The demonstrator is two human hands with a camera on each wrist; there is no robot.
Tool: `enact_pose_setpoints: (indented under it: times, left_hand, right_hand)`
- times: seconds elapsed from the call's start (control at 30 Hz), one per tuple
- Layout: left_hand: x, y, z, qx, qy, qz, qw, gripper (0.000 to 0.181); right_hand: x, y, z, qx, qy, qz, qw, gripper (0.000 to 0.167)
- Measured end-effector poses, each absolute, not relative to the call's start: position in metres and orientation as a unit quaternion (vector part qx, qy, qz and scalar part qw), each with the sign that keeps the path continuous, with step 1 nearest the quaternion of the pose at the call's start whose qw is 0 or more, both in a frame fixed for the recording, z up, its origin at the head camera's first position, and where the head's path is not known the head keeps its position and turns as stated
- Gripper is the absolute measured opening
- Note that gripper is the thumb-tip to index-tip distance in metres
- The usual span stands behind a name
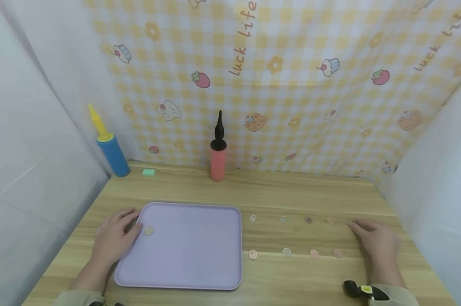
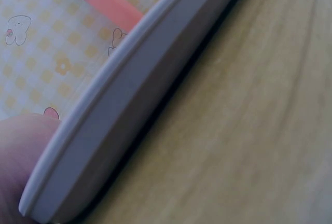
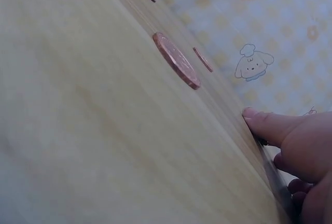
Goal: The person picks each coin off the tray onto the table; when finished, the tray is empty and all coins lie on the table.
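A lilac tray (image 1: 190,276) lies flat on the table, with a coin (image 1: 149,231) near its left side. My left hand (image 1: 115,233) rests at the tray's left rim, its thumb against the edge; the left wrist view shows the tray's side wall close up. To the right of the tray lie two rows of coins, some silvery, some copper. My right hand (image 1: 377,240) rests on the table past the row ends, nearest the copper coin (image 1: 331,221). Its fingers are loosely bent with the tips down. No coin shows in it. Another copper coin (image 3: 177,62) lies flat before the right wrist camera.
A blue hand pump (image 1: 114,156) with a yellow nozzle stands at the back left, beside a small green toy brick (image 1: 148,172). Behind the tray stands a pink pump (image 1: 217,165) with a black top. A checked cloth (image 1: 284,106) hangs behind the table.
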State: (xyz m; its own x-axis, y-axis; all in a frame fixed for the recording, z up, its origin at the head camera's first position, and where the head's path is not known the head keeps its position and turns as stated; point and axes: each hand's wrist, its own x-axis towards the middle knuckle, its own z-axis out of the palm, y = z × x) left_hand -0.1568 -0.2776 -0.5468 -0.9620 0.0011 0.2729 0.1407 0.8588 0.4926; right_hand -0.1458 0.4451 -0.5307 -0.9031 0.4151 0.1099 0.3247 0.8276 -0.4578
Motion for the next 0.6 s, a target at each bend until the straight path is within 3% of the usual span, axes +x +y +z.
enact_pose_setpoints:
  times: [0.6]
  left_hand:
    - [-0.1579,-0.2779,-0.5487,-0.036,-0.956,-0.258,0.131,0.045]
  right_hand:
    - [-0.1459,0.4425,-0.5349,-0.181,-0.97,0.148,0.073,0.061]
